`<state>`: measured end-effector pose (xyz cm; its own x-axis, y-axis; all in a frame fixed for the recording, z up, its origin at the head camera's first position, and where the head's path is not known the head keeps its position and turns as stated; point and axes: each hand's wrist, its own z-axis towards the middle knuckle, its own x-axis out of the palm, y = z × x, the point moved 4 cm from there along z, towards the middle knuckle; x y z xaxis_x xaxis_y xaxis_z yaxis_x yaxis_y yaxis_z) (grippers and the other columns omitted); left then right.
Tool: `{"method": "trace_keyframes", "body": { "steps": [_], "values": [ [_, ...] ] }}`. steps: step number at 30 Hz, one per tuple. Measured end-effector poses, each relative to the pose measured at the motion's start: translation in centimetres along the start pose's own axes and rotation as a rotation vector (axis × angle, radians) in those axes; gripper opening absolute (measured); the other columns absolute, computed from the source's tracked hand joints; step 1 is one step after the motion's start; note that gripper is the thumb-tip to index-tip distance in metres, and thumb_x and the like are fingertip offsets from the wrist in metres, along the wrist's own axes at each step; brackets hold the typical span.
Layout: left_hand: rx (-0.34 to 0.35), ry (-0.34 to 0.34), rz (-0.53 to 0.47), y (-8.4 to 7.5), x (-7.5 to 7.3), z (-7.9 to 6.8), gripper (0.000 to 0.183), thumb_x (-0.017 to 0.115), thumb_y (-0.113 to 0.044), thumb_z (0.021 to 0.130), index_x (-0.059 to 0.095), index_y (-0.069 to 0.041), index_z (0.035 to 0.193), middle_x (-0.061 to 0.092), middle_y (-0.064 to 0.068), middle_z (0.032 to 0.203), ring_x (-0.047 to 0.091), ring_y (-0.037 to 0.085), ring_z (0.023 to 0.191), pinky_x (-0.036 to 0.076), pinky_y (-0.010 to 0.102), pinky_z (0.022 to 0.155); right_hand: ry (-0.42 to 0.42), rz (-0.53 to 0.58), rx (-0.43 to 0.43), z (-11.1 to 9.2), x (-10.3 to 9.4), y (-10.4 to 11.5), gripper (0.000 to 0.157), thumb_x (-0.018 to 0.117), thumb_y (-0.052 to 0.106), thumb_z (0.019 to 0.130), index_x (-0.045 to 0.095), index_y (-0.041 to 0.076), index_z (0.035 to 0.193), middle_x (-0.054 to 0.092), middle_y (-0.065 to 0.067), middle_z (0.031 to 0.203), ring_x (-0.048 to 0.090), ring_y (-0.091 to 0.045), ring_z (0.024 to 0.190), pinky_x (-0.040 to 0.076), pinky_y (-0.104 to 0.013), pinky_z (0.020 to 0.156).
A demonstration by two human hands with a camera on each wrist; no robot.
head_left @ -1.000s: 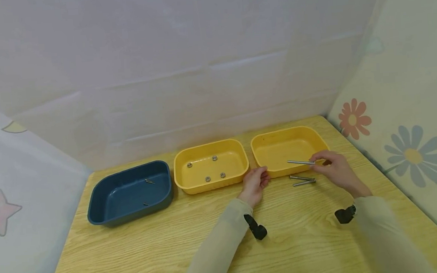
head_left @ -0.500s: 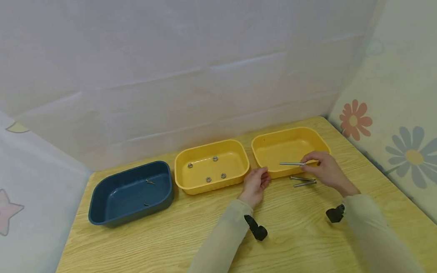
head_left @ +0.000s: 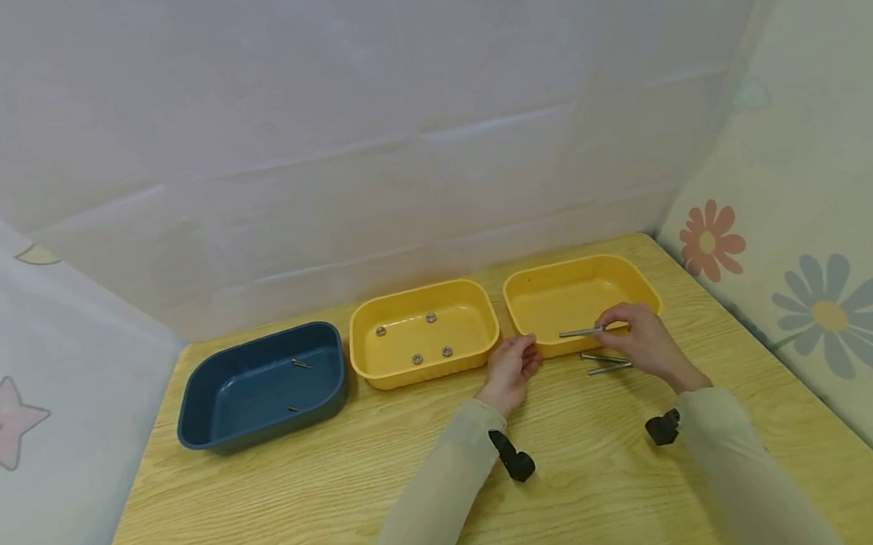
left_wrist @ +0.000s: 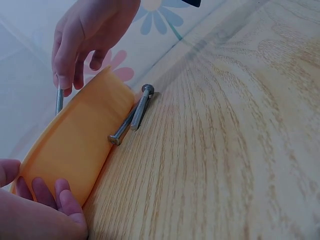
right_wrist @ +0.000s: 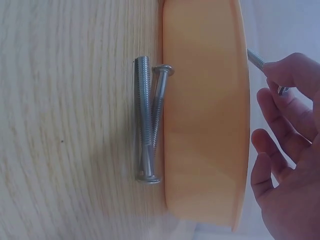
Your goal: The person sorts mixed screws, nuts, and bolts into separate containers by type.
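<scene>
My right hand (head_left: 643, 343) pinches a long metal bolt (head_left: 579, 332) near its head, between thumb and forefinger. The bolt lies roughly level over the front rim of the right-hand yellow tray (head_left: 562, 302), its threaded end pointing left. At that tray's front left corner, my left hand (head_left: 509, 374) grips the rim, thumb at the top edge and fingers curled against the outer wall (left_wrist: 82, 145). Two more bolts (right_wrist: 145, 120) lie crossed on the table just in front of the tray, their heads at opposite ends.
A middle yellow tray (head_left: 421, 290) holds several nuts (head_left: 430, 317). To the left stands a dark blue tray (head_left: 241, 389) with a few small screws (head_left: 301, 363) inside. All three trays line the back of the wooden table (head_left: 286, 507), with hanging cloth (head_left: 311, 188) behind.
My right hand has moved a little left with the bolt and sunk slightly toward the tray's front rim. My left hand keeps its grip on the corner.
</scene>
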<state>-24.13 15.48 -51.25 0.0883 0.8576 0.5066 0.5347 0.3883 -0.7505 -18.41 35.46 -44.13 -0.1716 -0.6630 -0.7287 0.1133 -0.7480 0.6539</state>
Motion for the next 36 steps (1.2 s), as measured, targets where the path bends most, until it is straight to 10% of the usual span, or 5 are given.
{"method": "trace_keyframes", "body": {
  "steps": [19, 36],
  "values": [
    [-0.003, 0.0, -0.004, 0.3, 0.0, -0.1, 0.004, 0.064, -0.014, 0.09, 0.062, -0.011, 0.091, 0.06, -0.001, 0.081, 0.06, 0.013, 0.076, 0.048, 0.025, 0.076, -0.025, 0.006, -0.02, 0.1, 0.8, 0.4, 0.016, 0.069, 0.014, 0.089, 0.071, 0.001, 0.099, 0.066, -0.02, 0.108, 0.053, -0.039, 0.106, 0.031, -0.057, 0.099],
    [0.008, -0.011, -0.01, 0.1, 0.0, 0.1, 0.006, 0.064, -0.013, 0.091, 0.063, -0.008, 0.094, 0.06, -0.001, 0.08, 0.06, 0.013, 0.076, 0.049, 0.026, 0.077, -0.122, 0.02, 0.019, -0.5, -0.5, -0.1, 0.032, 0.061, 0.008, 0.092, 0.059, -0.006, 0.121, 0.053, -0.029, 0.123, 0.047, -0.046, 0.112, 0.049, -0.058, 0.083]
  ]
}}
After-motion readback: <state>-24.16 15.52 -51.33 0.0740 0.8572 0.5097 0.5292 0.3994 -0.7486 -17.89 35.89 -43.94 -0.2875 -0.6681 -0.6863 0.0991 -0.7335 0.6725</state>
